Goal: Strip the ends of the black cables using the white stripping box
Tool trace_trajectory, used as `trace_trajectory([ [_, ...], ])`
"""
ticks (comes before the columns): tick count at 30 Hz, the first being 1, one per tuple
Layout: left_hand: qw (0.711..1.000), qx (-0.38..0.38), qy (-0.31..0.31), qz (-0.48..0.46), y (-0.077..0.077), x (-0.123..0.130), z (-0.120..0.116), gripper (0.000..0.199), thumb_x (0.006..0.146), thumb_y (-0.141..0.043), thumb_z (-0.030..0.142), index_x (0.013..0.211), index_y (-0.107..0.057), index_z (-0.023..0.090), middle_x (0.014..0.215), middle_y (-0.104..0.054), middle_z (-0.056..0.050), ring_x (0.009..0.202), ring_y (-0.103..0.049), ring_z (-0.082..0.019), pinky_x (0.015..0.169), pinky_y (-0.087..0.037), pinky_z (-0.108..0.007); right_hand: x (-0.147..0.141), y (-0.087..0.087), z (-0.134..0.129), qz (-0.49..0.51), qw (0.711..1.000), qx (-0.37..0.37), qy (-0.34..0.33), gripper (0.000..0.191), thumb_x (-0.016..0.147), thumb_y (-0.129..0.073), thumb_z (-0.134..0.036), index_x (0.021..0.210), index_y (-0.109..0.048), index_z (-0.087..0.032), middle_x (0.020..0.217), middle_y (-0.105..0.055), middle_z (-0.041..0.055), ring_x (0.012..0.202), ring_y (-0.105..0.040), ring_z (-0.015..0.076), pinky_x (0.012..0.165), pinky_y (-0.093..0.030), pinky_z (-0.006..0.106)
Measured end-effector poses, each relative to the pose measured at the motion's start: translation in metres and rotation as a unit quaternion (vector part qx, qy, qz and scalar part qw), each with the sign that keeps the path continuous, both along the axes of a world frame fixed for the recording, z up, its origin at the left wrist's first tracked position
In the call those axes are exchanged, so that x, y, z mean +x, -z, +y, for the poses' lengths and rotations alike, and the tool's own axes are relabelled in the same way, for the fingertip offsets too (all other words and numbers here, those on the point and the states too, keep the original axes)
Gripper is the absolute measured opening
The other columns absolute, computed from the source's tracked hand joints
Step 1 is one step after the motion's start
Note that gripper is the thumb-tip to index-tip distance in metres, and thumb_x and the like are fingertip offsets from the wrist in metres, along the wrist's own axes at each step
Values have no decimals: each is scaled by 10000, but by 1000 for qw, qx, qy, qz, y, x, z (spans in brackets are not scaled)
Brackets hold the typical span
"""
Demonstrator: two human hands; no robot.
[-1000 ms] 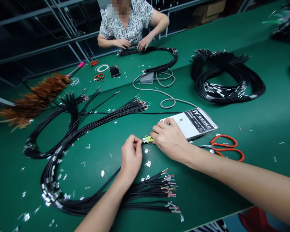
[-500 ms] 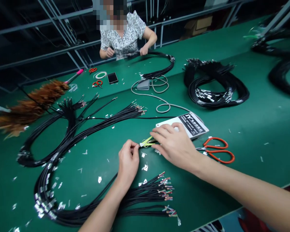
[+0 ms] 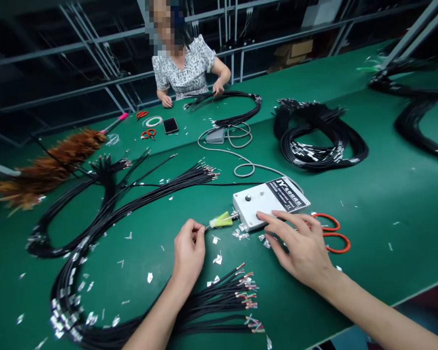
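My left hand (image 3: 189,250) pinches the end of a black cable, whose tip reaches a yellow-green clip (image 3: 222,220). That clip sits on the metal shaft of a white box (image 3: 255,204) with knobs and a black label. Over the box's near right part is my right hand (image 3: 301,243), fingers spread, a fingertip at a knob; it holds nothing. Orange-handled scissors (image 3: 337,242) lie just behind my right hand, partly covered by it. Below my left forearm, a bundle of black cables (image 3: 219,304) ends in stripped coloured wires.
More cable loops (image 3: 323,138) lie at the back right and left. Across the green table (image 3: 383,204), a person (image 3: 186,73) handles cables. A phone (image 3: 171,126), small scissors (image 3: 148,134), a grey pedal (image 3: 216,135) and a brown feather duster (image 3: 58,160) are also there.
My right hand has left the yellow-green clip and moved right over the box, uncovering its knobs. The clip looks spread wider. The other person's hand has lowered to the table.
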State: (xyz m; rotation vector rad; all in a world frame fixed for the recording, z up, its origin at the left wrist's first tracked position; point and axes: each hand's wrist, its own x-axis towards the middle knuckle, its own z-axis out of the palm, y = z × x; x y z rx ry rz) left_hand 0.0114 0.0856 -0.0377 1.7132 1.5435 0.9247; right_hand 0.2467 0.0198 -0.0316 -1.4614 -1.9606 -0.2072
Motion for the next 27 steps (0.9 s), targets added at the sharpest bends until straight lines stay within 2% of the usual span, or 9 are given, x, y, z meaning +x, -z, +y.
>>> trace_trajectory([
  [8, 999, -21, -7, -27, 5, -21, -8, 134, 885, -469, 332, 855, -494, 204, 648, -515, 41, 462, -469, -106, 437, -367, -214, -13, -1, -14, 31, 999, 5, -43, 120, 938, -544, -122, 1007, -612, -193, 1169, -709, 100, 1128, -585, 266, 933, -376, 431],
  [10, 1000, -9, 3, -15, 5, -23, -13, 139, 870, -486, 276, 987, -492, 202, 748, -561, 11, 569, -559, -131, 533, -457, -245, -26, 0, -27, 60, 992, -40, -107, 170, 936, -523, -121, 1056, -623, -188, 1143, -704, 99, 1095, -596, 239, 914, -415, 402],
  [13, 991, 59, 37, 117, 3, -39, -13, 204, 870, -462, 208, 1072, -488, 209, 845, -596, -38, 779, -630, -203, 725, -508, -350, -43, 3, -47, 91, 961, -137, -220, 241, 934, -488, -124, 1132, -616, -175, 1082, -702, 87, 1005, -620, 205, 825, -489, 348],
  [16, 949, 116, 40, 289, -5, -77, 8, 133, 883, -419, 201, 987, -501, 197, 864, -600, -88, 810, -625, -260, 729, -498, -396, -47, 7, -62, 73, 943, -195, -258, 308, 928, -450, -88, 1164, -620, -190, 1072, -704, 73, 973, -625, 205, 793, -510, 350],
  [18, 913, 131, -19, 387, -13, -108, 33, 125, 869, -416, 176, 944, -515, 192, 900, -597, -118, 841, -616, -286, 724, -485, -400, -45, 9, -68, 61, 938, -213, -266, 338, 914, -444, -69, 1172, -623, -195, 1080, -705, 73, 962, -626, 206, 799, -515, 355],
  [21, 855, 70, -109, 502, -26, -142, 61, 173, 848, -404, 118, 896, -565, 162, 855, -588, -143, 802, -611, -323, 636, -455, -397, -43, 10, -72, 61, 932, -227, -275, 329, 904, -466, -75, 1162, -632, -194, 1060, -709, 75, 924, -624, 202, 796, -521, 349],
  [23, 841, 58, -124, 523, -33, -143, 61, 184, 861, -418, 145, 908, -595, 139, 912, -588, -182, 837, -604, -359, 623, -446, -413, -43, 10, -73, 66, 931, -232, -275, 325, 906, -465, -76, 1155, -636, -197, 1046, -710, 74, 913, -622, 201, 798, -523, 348],
  [25, 846, 91, -106, 514, -35, -125, 41, 188, 891, -445, 220, 942, -613, 152, 1008, -581, -193, 922, -582, -376, 679, -453, -442, -44, 9, -72, 73, 929, -233, -277, 328, 913, -452, -76, 1157, -635, -195, 1049, -708, 77, 917, -623, 203, 802, -527, 351],
  [27, 879, 149, -5, 453, -34, -97, 8, 181, 914, -452, 241, 887, -624, 191, 958, -603, -138, 907, -581, -322, 738, -461, -433, -44, 7, -71, 80, 928, -235, -279, 323, 924, -436, -79, 1151, -635, -194, 1040, -709, 75, 909, -627, 204, 798, -533, 352],
])
